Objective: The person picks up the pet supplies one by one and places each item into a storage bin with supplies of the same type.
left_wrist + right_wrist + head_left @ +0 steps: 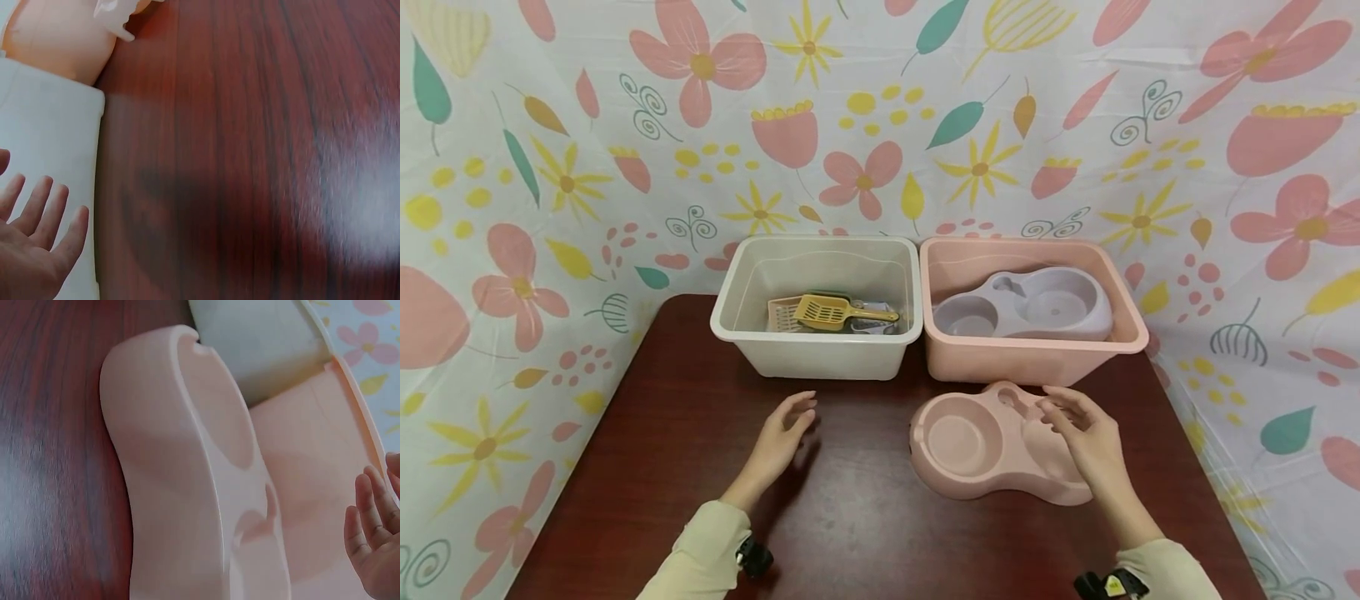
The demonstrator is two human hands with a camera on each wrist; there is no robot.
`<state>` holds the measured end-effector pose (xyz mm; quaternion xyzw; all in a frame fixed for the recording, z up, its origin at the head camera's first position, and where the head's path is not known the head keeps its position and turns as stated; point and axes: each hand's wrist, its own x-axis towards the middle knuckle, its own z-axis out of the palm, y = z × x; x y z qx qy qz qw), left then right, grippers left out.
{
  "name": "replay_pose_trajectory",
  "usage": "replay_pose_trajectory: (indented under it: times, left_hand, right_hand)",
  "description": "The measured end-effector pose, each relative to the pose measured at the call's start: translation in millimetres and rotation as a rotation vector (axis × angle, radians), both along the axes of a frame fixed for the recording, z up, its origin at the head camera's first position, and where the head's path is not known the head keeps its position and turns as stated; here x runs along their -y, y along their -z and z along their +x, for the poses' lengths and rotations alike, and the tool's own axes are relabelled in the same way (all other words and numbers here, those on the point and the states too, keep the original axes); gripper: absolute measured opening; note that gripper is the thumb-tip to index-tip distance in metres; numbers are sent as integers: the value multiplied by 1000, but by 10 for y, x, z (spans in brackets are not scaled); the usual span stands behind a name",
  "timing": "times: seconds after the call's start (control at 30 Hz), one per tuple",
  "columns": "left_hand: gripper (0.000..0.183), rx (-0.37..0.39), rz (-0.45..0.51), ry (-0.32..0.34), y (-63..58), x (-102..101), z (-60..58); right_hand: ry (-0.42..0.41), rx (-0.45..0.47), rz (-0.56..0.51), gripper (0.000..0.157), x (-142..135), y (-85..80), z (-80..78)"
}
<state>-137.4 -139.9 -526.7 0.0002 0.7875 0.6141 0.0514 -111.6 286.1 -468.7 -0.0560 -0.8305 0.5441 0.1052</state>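
A pink double pet bowl (1017,468) with a round dish at its left lies on the table in front of the pink bin (1007,360). Over its right end hovers my right hand (1093,442), fingers loosely bent with nothing in them; the hand covers part of the right dish. In the right wrist view the same bowl (169,469) shows its smooth side, apart from the fingers. My left hand (778,446) hangs over the table before the white bin (823,358), relaxed and holding nothing; its spread fingers (39,206) overlap the bin's wall in the left wrist view.
Inside the white bin are a yellow litter scoop (822,312) and several other scoops beneath it. A grey double pet bowl (1024,321) sits tilted in the pink bin. Both bins stand side by side at the back of the dark red wooden table (850,533), against a flowered curtain (865,100).
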Motion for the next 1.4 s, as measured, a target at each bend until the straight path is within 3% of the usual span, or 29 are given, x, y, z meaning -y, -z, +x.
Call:
replay_pose_trajectory:
  times: [0.23,0.6,0.9,1.03,1.4]
  left_hand:
    - [35,-17,-42,65,11,-173,11]
    - [37,10,-28,201,79,-434,48]
    - [36,11,-24,228,101,-574,61]
    - [35,24,-38,237,109,-624,51]
    - [35,14,-50,252,102,-775,36]
  right_hand:
    - [49,28,10,35,-196,41,90]
    - [115,68,-10,33,-462,112,224]
    - [128,31,-218,22,-677,213,306]
    - [120,37,-257,21,-734,245,340]
    - [144,69,-108,20,-885,354,392]
